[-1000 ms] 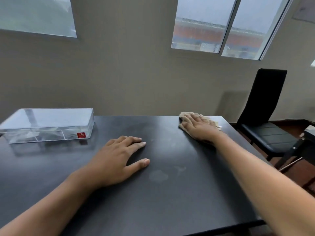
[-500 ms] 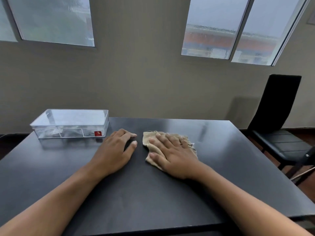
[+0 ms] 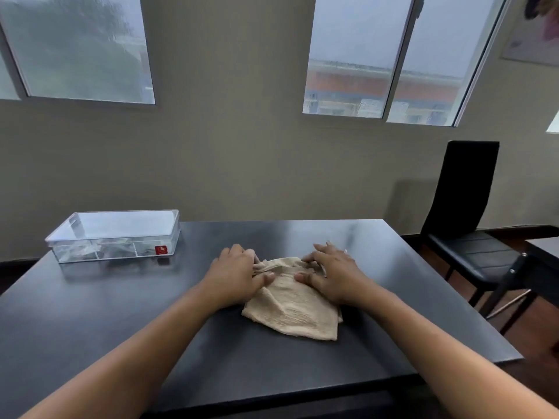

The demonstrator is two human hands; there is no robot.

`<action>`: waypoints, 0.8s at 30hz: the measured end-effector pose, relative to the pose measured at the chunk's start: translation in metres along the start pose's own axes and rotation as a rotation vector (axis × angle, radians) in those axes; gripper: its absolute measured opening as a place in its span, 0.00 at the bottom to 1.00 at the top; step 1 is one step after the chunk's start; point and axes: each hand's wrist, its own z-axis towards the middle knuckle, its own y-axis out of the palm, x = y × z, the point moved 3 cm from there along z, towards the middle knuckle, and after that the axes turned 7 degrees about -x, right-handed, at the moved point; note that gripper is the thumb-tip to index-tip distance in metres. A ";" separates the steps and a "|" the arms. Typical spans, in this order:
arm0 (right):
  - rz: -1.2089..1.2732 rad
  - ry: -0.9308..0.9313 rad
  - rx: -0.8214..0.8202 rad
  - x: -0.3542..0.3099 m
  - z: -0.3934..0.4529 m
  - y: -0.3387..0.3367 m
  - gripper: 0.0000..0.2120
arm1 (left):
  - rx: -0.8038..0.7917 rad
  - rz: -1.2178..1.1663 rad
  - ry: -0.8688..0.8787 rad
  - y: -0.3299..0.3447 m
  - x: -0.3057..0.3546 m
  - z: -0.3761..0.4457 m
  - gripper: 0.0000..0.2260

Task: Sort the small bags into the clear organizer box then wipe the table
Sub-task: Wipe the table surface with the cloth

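A beige cloth (image 3: 295, 309) lies crumpled in the middle of the black table (image 3: 121, 313). My left hand (image 3: 234, 275) grips its far left edge and my right hand (image 3: 331, 272) grips its far right edge, thumbs pressed on the fabric. The clear organizer box (image 3: 116, 235) stands closed at the table's back left, with small bags dimly visible inside its compartments and a red label on its front.
A black chair (image 3: 465, 213) stands to the right of the table, and the corner of another dark table (image 3: 541, 252) shows at the far right. A wall with windows runs behind the table.
My right hand dragged the cloth from the back right corner to the table's middle. My left hand left the bare tabletop and took hold of the cloth's left edge.
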 end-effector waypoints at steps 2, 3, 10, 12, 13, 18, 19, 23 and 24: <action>0.037 -0.073 0.101 -0.007 -0.006 0.001 0.15 | 0.024 -0.050 0.050 -0.001 0.004 -0.003 0.16; 0.038 -0.101 0.151 -0.011 -0.011 0.003 0.11 | 0.058 -0.110 0.087 -0.002 0.007 -0.008 0.12; 0.525 -0.180 0.415 -0.006 -0.065 -0.027 0.06 | 0.324 -0.507 0.323 -0.025 0.055 -0.049 0.07; 0.550 -0.204 0.504 -0.001 -0.080 -0.046 0.06 | 0.361 -0.549 0.369 -0.034 0.079 -0.051 0.08; 0.534 -0.210 0.553 0.003 -0.087 -0.057 0.05 | 0.368 -0.570 0.384 -0.038 0.091 -0.051 0.09; 0.304 -0.146 0.600 0.043 -0.122 -0.107 0.04 | 0.309 -0.633 0.430 -0.034 0.147 -0.041 0.09; 0.270 -0.127 0.582 0.053 -0.128 -0.114 0.05 | 0.297 -0.620 0.432 -0.029 0.157 -0.039 0.10; 0.151 -0.046 0.495 0.102 -0.144 -0.124 0.05 | 0.245 -0.535 0.396 0.004 0.195 -0.029 0.14; 0.129 -0.022 0.468 0.114 -0.147 -0.125 0.06 | 0.226 -0.511 0.385 0.014 0.202 -0.027 0.15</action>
